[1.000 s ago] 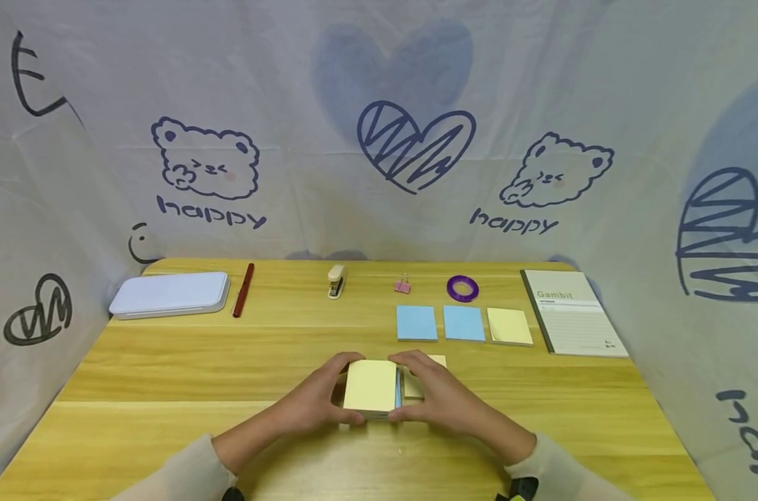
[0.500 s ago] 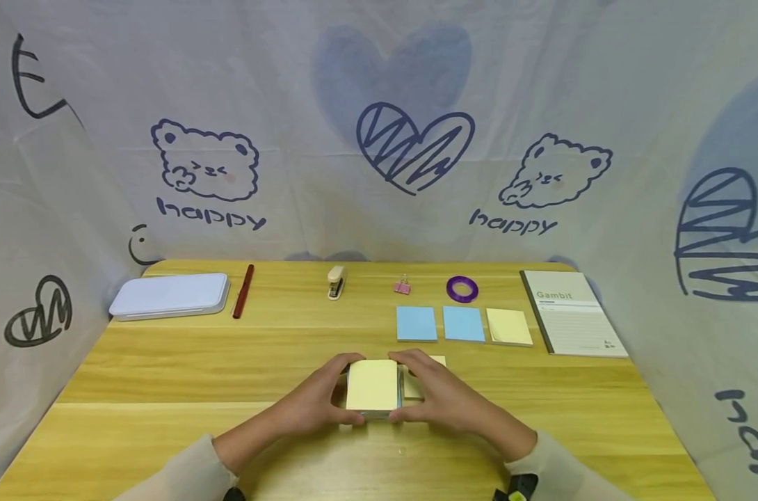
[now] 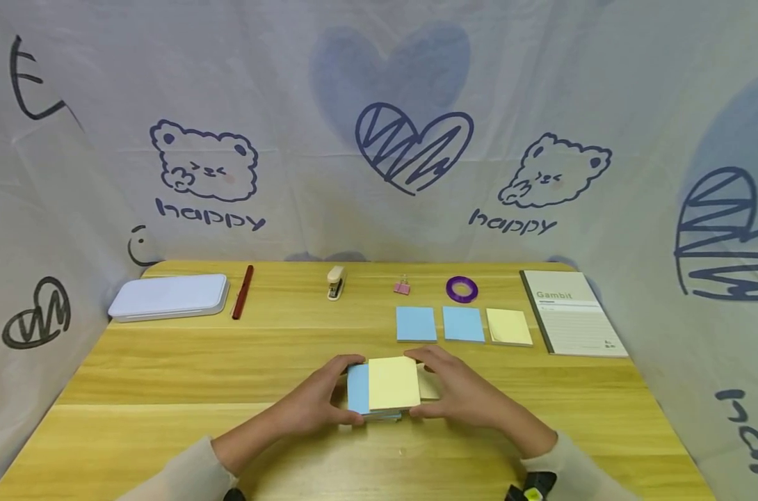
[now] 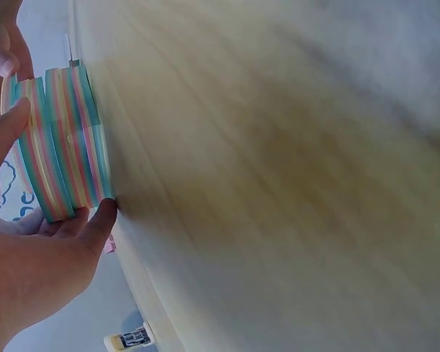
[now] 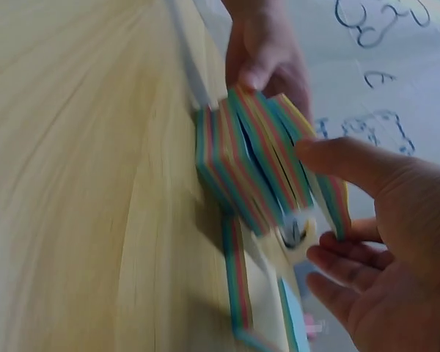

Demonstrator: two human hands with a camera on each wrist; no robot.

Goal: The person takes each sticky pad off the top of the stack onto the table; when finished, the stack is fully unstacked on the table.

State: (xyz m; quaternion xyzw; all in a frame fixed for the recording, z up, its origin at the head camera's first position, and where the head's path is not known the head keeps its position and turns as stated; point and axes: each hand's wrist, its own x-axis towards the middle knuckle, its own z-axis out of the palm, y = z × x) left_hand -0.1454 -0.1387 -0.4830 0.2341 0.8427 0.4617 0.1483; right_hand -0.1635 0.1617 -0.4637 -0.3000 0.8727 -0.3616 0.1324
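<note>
In the head view, a stack of sticky note pads stands at the near middle of the table, with a blue pad (image 3: 357, 390) showing at its left. My left hand (image 3: 313, 396) grips the left side of this striped-edged stack (image 4: 66, 154) between thumb and fingers. Overhanging the stack to the right is the top yellow pad (image 3: 394, 383), pinched front and back by my right hand (image 3: 460, 390). The right wrist view shows that pad tilted, partly lifted off the others. Another yellow pad (image 3: 428, 385) lies on the table, mostly hidden behind the right hand.
Behind the hands lie two blue pads, one (image 3: 416, 324) beside the other (image 3: 463, 324), and a yellow pad (image 3: 509, 327). Farther out are a pencil case (image 3: 169, 297), red pen (image 3: 243, 292), stapler (image 3: 336, 282), pink binder clip (image 3: 402, 285), purple tape roll (image 3: 462, 289) and notebook (image 3: 573, 313).
My right hand has moved right with the top yellow pad, uncovering the blue pad beneath at the left. The left hand has stayed nearly still on the stack.
</note>
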